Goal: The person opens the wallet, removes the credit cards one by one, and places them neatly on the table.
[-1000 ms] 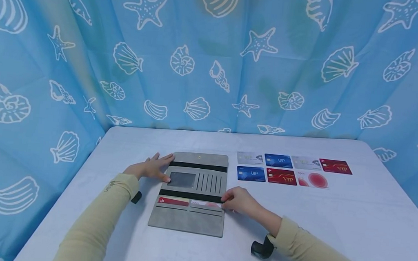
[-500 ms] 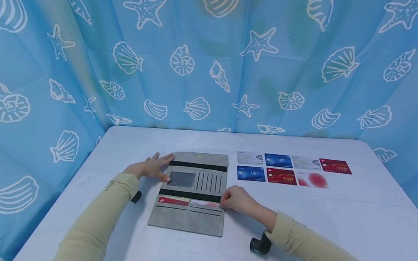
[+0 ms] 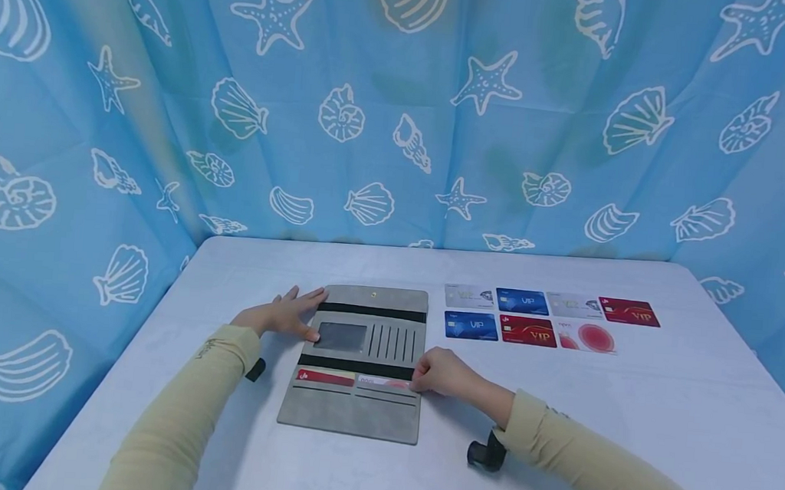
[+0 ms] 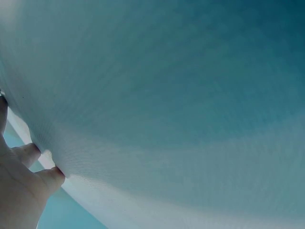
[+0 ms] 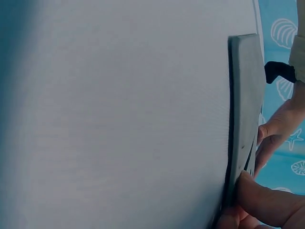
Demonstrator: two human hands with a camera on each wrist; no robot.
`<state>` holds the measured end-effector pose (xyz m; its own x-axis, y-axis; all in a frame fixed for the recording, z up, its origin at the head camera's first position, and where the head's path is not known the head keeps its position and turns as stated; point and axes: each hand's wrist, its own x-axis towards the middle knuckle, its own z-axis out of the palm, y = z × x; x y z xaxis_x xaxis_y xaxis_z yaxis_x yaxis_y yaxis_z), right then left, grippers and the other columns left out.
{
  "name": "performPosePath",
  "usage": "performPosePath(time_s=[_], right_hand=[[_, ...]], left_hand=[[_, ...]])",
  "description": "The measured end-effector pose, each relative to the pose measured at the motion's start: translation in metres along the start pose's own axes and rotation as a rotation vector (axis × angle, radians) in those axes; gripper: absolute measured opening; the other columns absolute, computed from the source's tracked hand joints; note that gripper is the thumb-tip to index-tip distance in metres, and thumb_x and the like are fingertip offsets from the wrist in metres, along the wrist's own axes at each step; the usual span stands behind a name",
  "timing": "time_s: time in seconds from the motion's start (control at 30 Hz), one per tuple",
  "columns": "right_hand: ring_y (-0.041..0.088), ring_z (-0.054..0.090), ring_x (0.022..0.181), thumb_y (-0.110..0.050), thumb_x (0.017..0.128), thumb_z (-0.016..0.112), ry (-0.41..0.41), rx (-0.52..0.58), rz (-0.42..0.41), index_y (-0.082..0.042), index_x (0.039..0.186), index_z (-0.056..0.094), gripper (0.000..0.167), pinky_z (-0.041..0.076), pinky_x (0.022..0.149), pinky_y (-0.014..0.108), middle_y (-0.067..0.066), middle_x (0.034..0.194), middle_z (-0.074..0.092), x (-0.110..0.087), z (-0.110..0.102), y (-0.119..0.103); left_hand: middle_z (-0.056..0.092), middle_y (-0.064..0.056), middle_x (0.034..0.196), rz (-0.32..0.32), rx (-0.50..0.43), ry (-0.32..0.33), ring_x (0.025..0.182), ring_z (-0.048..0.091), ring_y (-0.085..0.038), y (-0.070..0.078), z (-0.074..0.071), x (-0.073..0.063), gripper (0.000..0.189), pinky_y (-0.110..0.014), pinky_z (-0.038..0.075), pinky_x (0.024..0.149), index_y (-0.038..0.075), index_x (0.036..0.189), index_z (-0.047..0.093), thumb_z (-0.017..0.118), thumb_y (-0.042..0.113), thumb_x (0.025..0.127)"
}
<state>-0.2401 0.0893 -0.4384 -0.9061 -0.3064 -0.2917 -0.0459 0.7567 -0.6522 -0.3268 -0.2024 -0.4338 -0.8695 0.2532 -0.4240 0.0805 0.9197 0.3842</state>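
An unfolded grey wallet [image 3: 351, 419] lies flat on the white table, with black bands across it and a clear window [image 3: 342, 337] beside narrow slots. In its lower panel a red card [image 3: 325, 377] and a white-and-pink card [image 3: 382, 382] show only their top strips. My left hand [image 3: 283, 317] rests with fingers extended on the wallet's left edge. At the right edge, by the pink card's end, my right hand [image 3: 448, 374] pinches the wallet; the right wrist view has its thumb [image 5: 264, 202] on top and curled fingers at the side.
Right of the wallet, several cards lie in two rows, among them a blue VIP card [image 3: 472, 326], a red VIP card [image 3: 528, 331] and a white card with a pink disc [image 3: 587, 338]. A blue seashell-print curtain [image 3: 402, 123] hangs behind the table [image 3: 554, 473].
My right hand has shifted slightly left along the wallet's edge, and its forearm has swung a little leftward. The left hand stays in place.
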Motion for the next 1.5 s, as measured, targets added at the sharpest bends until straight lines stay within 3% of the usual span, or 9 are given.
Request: performPosePath(time_s=[0.37, 0.83, 1.07, 1.27, 1.5], right_hand=[[0.012, 0.045, 0.054, -0.014, 0.082, 0.067, -0.101, -0.102, 0.041, -0.007, 0.067, 0.061, 0.018, 0.036, 0.048, 0.019, -0.001, 0.06, 0.05, 0.001, -0.006, -0.011], [0.013, 0.049, 0.061, -0.015, 0.088, 0.059, -0.091, -0.135, 0.054, -0.006, 0.076, 0.057, 0.015, 0.037, 0.053, 0.021, 0.002, 0.068, 0.052, 0.002, -0.002, -0.009], [0.012, 0.044, 0.052, -0.015, 0.091, 0.056, -0.074, -0.094, 0.047, -0.006, 0.076, 0.055, 0.017, 0.034, 0.046, 0.02, 0.002, 0.064, 0.047, 0.001, -0.003, -0.01], [0.015, 0.049, 0.056, -0.012, 0.092, 0.053, -0.062, -0.047, 0.07, -0.003, 0.084, 0.055, 0.012, 0.042, 0.047, 0.022, 0.006, 0.069, 0.05, 0.004, -0.006, -0.011], [0.018, 0.054, 0.06, -0.012, 0.094, 0.051, -0.103, -0.041, 0.073, -0.002, 0.087, 0.053, 0.012, 0.05, 0.051, 0.025, 0.008, 0.07, 0.054, 0.011, -0.01, -0.007]], left_hand=[[0.006, -0.007, 0.155, 0.02, 0.021, -0.021, 0.138, -0.012, -0.038, 0.002, -0.002, -0.002, 0.094, -0.06, -0.006, 0.107, 0.02, 0.148, 0.012, 0.07, 0.041, 0.077], [0.005, -0.006, 0.155, 0.003, 0.041, -0.029, 0.138, -0.012, -0.038, 0.003, -0.002, -0.001, 0.095, -0.06, -0.005, 0.107, 0.021, 0.148, 0.011, 0.07, 0.042, 0.077], [0.005, -0.006, 0.155, -0.003, 0.046, -0.022, 0.138, -0.011, -0.038, 0.003, -0.001, -0.001, 0.094, -0.062, -0.004, 0.107, 0.022, 0.148, 0.011, 0.069, 0.042, 0.077], [0.005, -0.008, 0.155, 0.007, 0.037, -0.016, 0.138, -0.011, -0.039, 0.003, -0.002, -0.003, 0.094, -0.061, -0.004, 0.107, 0.02, 0.148, 0.012, 0.07, 0.042, 0.077], [0.006, -0.007, 0.155, 0.034, 0.049, -0.02, 0.138, -0.01, -0.039, 0.002, -0.003, -0.002, 0.093, -0.058, -0.005, 0.109, 0.018, 0.148, 0.012, 0.069, 0.04, 0.078]])
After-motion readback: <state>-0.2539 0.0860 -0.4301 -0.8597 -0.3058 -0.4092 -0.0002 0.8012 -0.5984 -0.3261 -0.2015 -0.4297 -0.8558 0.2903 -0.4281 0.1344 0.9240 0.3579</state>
